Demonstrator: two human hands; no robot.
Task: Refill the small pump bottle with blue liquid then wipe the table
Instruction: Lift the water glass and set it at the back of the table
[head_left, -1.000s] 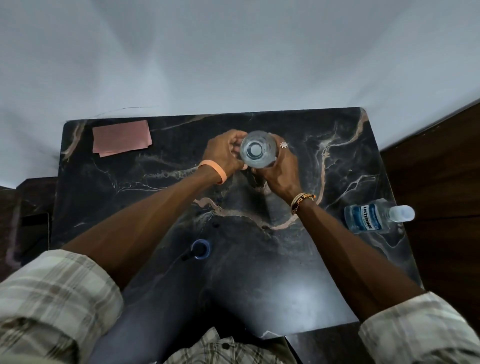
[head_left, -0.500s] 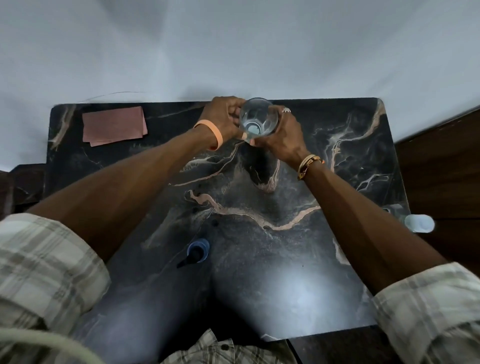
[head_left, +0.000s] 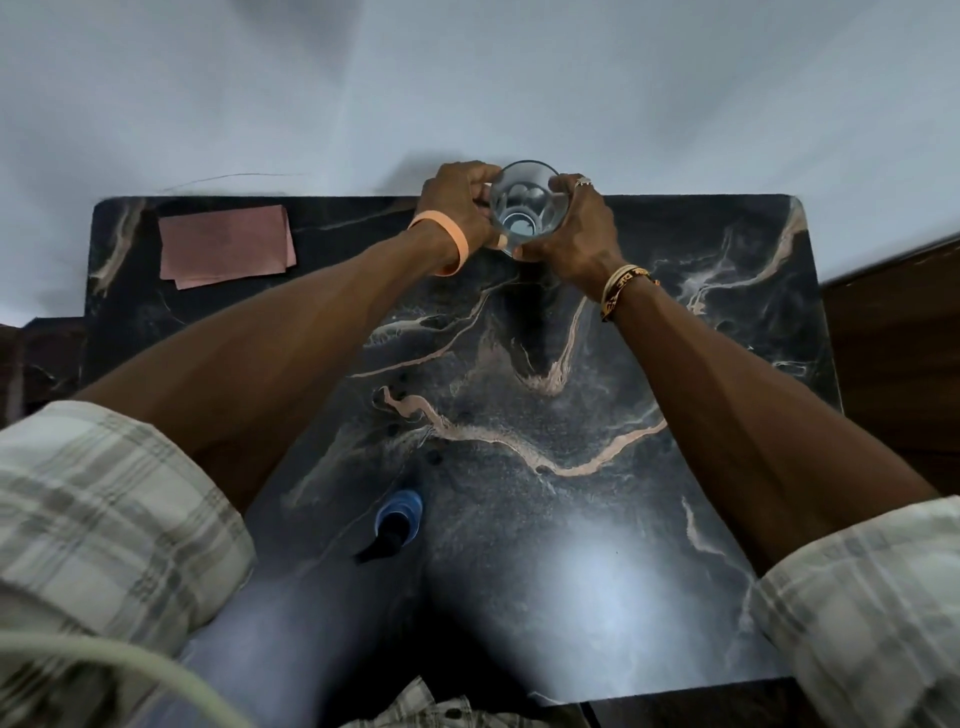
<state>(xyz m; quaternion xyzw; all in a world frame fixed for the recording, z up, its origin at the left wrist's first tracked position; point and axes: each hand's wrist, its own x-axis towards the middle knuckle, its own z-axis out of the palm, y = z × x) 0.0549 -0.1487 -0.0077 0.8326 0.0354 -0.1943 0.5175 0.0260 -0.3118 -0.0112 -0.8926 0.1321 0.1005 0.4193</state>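
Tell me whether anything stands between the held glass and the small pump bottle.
Nothing visible does. The left hand and right hand grip the clear glass at the far edge of the table; the pump bottle stands near-left, only marble between. The pink cloth lies far left.

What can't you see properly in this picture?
- Head view, glass sides: covered by the left hand and right hand.
- Head view, pump bottle fill level: its own top hides it from above.
- Head view, table near-left corner: under the left sleeve.
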